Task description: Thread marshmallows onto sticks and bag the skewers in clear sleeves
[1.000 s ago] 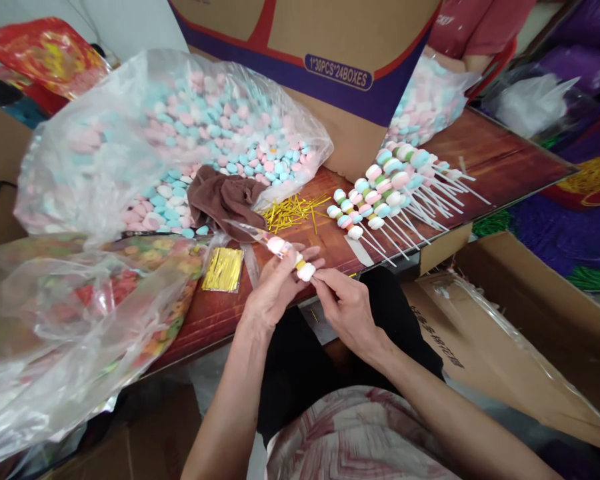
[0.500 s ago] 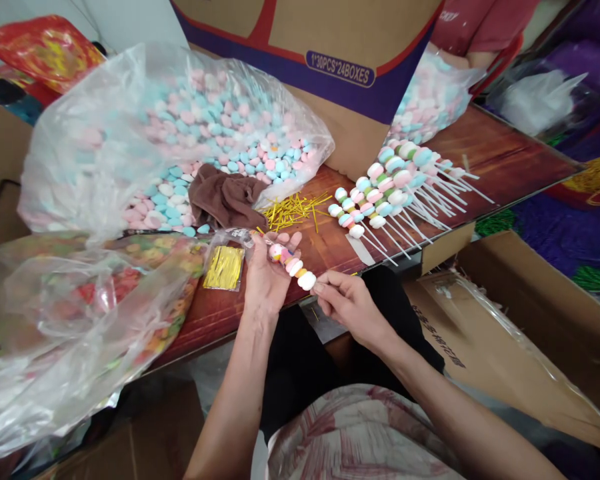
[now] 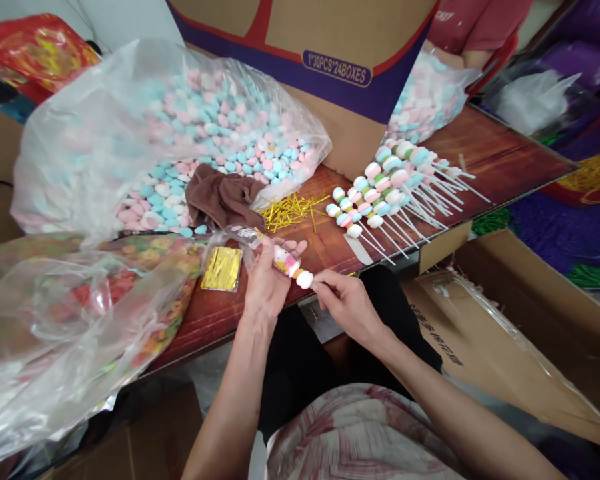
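Note:
Between my hands is a marshmallow skewer (image 3: 305,279), its upper part inside a clear printed wrapper (image 3: 283,259) and its lower marshmallows bare. My left hand (image 3: 269,280) is closed around the wrapper, thumb on top and fingers curled beneath. At the lower end, my right hand (image 3: 347,301) pinches the skewer's stick, which its fingers mostly hide. To the left of my left hand lies a packet of gold twist ties (image 3: 221,269). Loose gold twist ties (image 3: 293,212) are scattered just beyond it. A stack of finished-looking marshmallow skewers (image 3: 380,190) rests to the right, white sticks toward me.
A big clear bag of pink, blue and white marshmallows (image 3: 180,127) fills the back left, with a brown cloth (image 3: 225,197) at its mouth. Another bag of colourful candy (image 3: 165,307) lies front left. A large carton (image 3: 330,40) stands behind; a person's sleeve (image 3: 473,27) shows beyond.
More of the skewer has gone into the wrapper, so fewer bare marshmallows show. My right hand has shifted slightly left and up toward my left hand.

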Demonstrator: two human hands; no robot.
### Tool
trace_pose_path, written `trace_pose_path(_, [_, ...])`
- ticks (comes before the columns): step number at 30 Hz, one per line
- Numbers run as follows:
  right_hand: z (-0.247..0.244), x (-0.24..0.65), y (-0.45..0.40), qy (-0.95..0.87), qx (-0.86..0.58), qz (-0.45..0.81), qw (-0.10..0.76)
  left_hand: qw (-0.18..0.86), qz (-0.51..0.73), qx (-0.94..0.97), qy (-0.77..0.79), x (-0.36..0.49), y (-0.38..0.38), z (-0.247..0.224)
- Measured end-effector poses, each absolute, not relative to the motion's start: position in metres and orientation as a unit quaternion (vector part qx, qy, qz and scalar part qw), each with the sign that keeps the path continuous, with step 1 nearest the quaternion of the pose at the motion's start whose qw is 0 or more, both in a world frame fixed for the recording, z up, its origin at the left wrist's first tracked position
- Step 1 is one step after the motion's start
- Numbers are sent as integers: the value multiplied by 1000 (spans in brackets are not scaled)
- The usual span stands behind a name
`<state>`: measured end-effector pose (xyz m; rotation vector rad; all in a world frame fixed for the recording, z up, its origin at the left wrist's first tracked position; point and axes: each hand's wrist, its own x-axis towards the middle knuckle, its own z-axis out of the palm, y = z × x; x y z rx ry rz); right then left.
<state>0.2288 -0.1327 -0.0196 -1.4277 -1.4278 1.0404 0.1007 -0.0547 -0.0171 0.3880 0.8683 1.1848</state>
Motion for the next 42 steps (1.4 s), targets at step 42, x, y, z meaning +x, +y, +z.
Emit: trace_pose_path(42, [6,266,-126,-821,-524,118,193,845,281,267,369,51,-42,-19])
